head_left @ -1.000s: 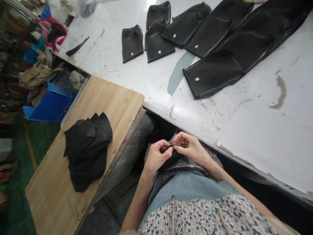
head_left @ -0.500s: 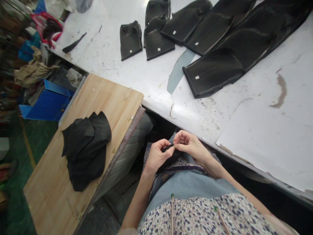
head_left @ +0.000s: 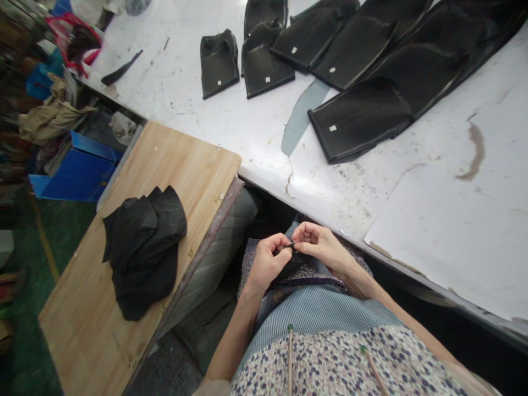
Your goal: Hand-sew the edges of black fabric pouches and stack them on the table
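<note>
Over my lap, my left hand and my right hand meet fingertip to fingertip. Both pinch the edge of a black fabric piece, most of which hides behind my left hand and in the shadow of my lap. On the wooden board to my left lies a loose pile of black fabric pieces. Rows of flat black pieces, several with a small white square near the edge, overlap on the white table ahead.
A blue box stands beyond the board at left, near a tan cloth and a red-and-white bag. A thin black strip rests at the table's far left. The table's front edge runs just beyond my hands.
My fingers have drawn slightly closer together at the black fabric's edge. The view has shifted a little; the pieces on the table and board stay in place.
</note>
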Demonstrator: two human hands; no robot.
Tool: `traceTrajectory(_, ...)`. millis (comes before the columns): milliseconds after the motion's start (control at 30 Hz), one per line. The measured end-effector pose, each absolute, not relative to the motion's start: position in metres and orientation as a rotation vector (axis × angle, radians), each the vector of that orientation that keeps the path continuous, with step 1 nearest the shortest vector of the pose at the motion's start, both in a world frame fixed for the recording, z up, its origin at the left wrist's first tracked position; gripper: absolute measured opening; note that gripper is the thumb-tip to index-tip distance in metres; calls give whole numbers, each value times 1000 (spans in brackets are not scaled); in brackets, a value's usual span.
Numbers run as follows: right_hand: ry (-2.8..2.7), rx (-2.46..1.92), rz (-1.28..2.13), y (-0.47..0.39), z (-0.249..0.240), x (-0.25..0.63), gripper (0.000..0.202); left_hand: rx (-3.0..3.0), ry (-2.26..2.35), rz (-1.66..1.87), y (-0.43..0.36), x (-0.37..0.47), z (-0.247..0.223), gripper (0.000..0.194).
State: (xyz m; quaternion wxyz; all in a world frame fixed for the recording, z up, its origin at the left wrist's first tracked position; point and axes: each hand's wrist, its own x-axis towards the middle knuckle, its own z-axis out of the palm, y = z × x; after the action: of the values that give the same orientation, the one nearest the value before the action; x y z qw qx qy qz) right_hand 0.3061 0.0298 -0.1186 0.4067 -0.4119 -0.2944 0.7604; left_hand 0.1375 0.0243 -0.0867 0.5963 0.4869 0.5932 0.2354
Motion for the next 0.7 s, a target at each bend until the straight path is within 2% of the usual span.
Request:
traceTrajectory(67,-846,-959,1915,26,-119,314,18,1103,1371,556,25,136,-87,12)
traceTrajectory(200,-1155,-830,1814,16,-115,328,41,1082,1387,567,28,135,-86,12)
traceTrajectory(267,-1315,-876,1642,13,-113,329,36,1071,1371,577,28,136,-86,12)
traceTrajectory(333,-1380,-929,1491,11,-113,325,20,1071,1354,586,27,137,-87,14)
traceTrajectory(433,-1303,-980,1442,12,-114,317,6,1052,1339,579,27,136,-88,16)
traceTrajectory(700,-1012,-1050,1613,15,-118,312,15,991,1220,549,27,130,-80,19)
